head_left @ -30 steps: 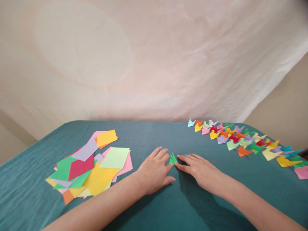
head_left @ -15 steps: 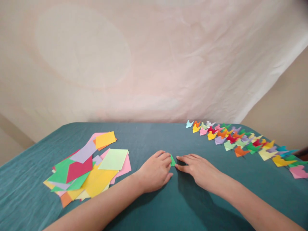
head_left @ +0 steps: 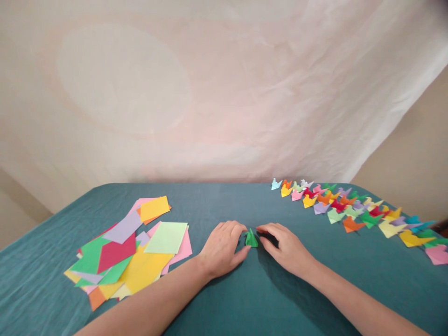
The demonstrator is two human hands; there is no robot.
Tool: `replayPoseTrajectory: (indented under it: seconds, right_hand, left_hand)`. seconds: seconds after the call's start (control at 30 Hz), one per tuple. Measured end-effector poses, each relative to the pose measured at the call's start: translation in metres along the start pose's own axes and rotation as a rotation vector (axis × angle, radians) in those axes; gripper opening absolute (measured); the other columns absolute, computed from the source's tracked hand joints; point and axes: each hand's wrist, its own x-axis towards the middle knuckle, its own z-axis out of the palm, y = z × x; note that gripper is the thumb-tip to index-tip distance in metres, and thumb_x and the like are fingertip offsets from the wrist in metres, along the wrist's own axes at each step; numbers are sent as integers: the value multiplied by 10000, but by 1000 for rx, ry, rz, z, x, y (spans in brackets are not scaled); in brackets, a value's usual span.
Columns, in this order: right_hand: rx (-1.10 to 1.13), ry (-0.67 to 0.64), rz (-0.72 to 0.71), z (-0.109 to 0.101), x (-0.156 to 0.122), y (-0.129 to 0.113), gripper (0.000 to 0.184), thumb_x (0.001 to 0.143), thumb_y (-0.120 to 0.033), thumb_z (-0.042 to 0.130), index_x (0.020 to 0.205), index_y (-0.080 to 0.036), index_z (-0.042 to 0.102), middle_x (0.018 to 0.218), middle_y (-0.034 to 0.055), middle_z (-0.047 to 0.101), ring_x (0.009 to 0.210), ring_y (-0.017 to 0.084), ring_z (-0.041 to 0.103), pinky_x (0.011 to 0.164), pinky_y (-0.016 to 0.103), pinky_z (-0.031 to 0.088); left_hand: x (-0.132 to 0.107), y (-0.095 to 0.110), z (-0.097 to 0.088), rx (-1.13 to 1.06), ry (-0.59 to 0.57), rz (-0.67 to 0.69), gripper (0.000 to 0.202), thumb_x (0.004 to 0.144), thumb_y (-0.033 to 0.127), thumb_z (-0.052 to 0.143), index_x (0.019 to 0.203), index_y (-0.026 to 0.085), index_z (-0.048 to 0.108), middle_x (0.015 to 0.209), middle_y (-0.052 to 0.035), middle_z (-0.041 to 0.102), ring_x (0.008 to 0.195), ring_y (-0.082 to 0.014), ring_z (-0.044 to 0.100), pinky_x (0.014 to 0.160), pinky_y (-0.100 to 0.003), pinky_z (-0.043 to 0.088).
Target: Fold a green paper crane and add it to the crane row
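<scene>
A small green folded paper piece [head_left: 251, 238] stands on the teal tablecloth [head_left: 224, 289] between my two hands. My left hand [head_left: 224, 246] lies just left of it with fingers curled, thumb and fingertips touching its left side. My right hand [head_left: 283, 247] is on its right, fingers curled and fingertips pinching the piece's right edge. Both hands rest low on the cloth.
A loose pile of coloured paper squares [head_left: 126, 245] lies at the left. Several small folded paper cranes [head_left: 350, 210] in many colours run in rows along the right side toward the table's right edge. A pale cloth backdrop [head_left: 210, 93] hangs behind the table.
Both hands' fingers have curled in from lying flat and closed on the green piece, which now stands more upright. The view has tilted slightly.
</scene>
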Motion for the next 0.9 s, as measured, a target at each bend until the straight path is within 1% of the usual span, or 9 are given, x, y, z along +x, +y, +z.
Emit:
replayPoseTrajectory:
  seconds: [0.07,0.2,0.3,0.37,0.4,0.53,0.7,0.8,0.9]
  right_hand:
    - [57,1,28,2,1,1,239,831,-219,472,1028,-203,605,983,55,644,902,202,571,823,347,430]
    - [194,-42,97,3,5,0,262,871,-260,421,1079,-200,568,997,65,635,906,194,575,824,356,435]
    - [270,-78,125,6,10,-5,385,793,-278,547,1162,-185,492,971,60,620,881,189,573,805,345,445]
    - [281,-90,123,9,12,-8,501,716,-239,620,1186,-175,458,934,47,610,855,185,567,790,338,445]
    - [282,-90,124,12,13,-9,519,694,-215,630,1181,-173,456,902,36,607,828,180,565,778,335,445]
    - [342,-56,141,19,12,-8,456,695,-171,605,1131,-184,471,802,-1,587,742,159,557,725,313,445]
    - [451,-53,115,18,9,-7,331,728,-151,560,1051,-192,501,773,-9,586,717,146,558,685,283,449]
    - [431,-32,90,17,9,-10,227,737,-140,544,958,-189,532,788,0,597,725,146,562,701,282,445]
    - [344,0,51,19,8,-11,139,738,-141,542,869,-189,555,793,9,600,743,156,559,710,288,434]
  left_hand:
    - [0,-1,2,-20,7,-38,263,865,296,470,1096,172,459,1051,-76,551,986,-224,503,864,-381,400]
    - [0,-4,3,-47,-5,-71,202,893,224,392,1074,180,472,1041,-74,544,986,-214,500,870,-382,403]
    - [0,-6,4,-69,-2,-93,213,888,188,379,1080,183,471,1047,-72,539,990,-209,495,874,-381,405]
    - [0,-7,4,-84,3,-109,219,884,177,380,1083,185,470,1053,-70,536,995,-208,491,878,-381,405]
    - [0,-8,5,-92,6,-115,219,883,176,382,1083,185,470,1057,-70,535,998,-208,490,881,-381,404]
    - [0,-9,5,-129,8,-123,214,883,189,387,1078,185,476,1064,-74,534,996,-207,492,886,-382,402]
    - [0,-7,2,-182,-3,-75,229,872,206,427,1094,189,479,1065,-71,539,987,-203,492,879,-363,401]
    - [0,-6,1,-183,0,-43,226,849,227,484,1071,190,494,1063,-70,541,986,-207,490,873,-360,399]
    - [0,-6,1,-168,7,-28,192,835,225,508,1024,185,511,1033,-69,550,981,-208,491,858,-352,404]
